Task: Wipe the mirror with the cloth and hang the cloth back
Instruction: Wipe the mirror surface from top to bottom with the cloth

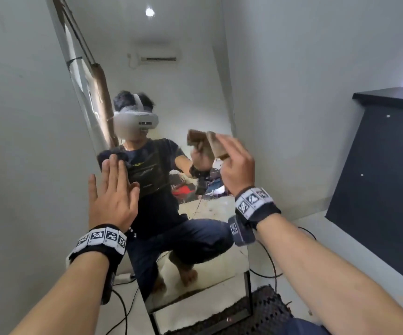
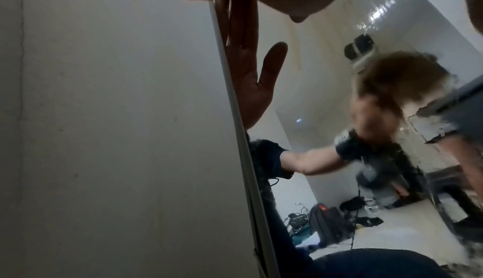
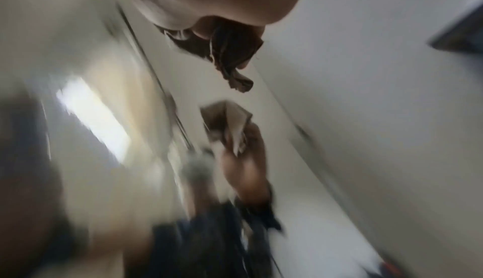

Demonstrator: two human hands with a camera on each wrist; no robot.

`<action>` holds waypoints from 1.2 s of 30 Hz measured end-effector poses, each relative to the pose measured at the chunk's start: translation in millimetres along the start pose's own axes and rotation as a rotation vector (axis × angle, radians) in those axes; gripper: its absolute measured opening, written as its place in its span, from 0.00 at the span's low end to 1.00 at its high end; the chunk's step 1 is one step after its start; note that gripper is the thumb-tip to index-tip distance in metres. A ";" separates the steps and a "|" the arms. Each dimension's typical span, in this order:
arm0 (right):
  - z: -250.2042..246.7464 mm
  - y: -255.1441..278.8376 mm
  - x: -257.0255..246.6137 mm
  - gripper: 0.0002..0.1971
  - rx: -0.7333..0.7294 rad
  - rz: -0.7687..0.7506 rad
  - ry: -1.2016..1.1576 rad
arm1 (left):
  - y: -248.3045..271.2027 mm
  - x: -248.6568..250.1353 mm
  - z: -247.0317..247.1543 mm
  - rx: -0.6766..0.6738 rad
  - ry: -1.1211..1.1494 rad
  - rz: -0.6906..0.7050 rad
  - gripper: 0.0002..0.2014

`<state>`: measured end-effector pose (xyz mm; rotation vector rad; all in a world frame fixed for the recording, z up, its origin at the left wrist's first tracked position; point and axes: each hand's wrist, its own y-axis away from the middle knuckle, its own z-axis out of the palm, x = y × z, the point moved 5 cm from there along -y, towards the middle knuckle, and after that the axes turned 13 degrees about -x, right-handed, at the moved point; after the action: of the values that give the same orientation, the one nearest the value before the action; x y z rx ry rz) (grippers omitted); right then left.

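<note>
- Mirror [image 1: 171, 97]: tall, leaning on the wall, frame centre.
- Left hand [image 1: 113, 197]: fingers spread flat at the mirror's left edge.
- Right hand [image 1: 238, 165]: grip pinching the cloth [image 1: 216, 143] near the right edge, centre right; contact with glass unclear.

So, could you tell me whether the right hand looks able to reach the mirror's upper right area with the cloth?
Probably yes: the right hand grips the cloth close to the mirror, with nothing between them there.
</note>
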<state>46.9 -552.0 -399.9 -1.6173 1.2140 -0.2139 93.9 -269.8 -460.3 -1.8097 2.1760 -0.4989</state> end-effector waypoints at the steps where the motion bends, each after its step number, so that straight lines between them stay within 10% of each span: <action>1: -7.1 -38.0 -17.0 0.24 0.052 -0.046 -0.003 | -0.2 -1.0 -1.1 -0.006 -0.010 0.010 0.33; 8: 27.3 -172.0 -64.8 0.27 -0.288 0.028 0.195 | 2.5 -5.2 -8.0 -0.033 -0.031 0.032 0.32; 14: 78.6 -22.3 -22.2 0.22 -0.278 -0.006 0.162 | -4.2 -6.1 -3.1 -0.049 -0.002 -0.011 0.33; 24: 115.9 177.0 37.4 0.21 -0.768 0.166 0.062 | -0.3 -0.3 -1.4 -0.027 0.063 -0.018 0.32; 33: 9.9 19.3 -16.8 0.21 -0.006 -0.060 0.042 | 1.2 -4.1 -3.6 -0.036 0.010 -0.001 0.32; 36: 3.6 -36.8 -8.8 0.22 -0.035 -0.009 0.134 | 0.8 -2.9 -1.8 -0.037 0.007 -0.003 0.33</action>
<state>67.0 -545.5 -368.3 -1.6606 1.3191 -0.3121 93.0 -266.7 -459.0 -1.8327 2.2014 -0.4693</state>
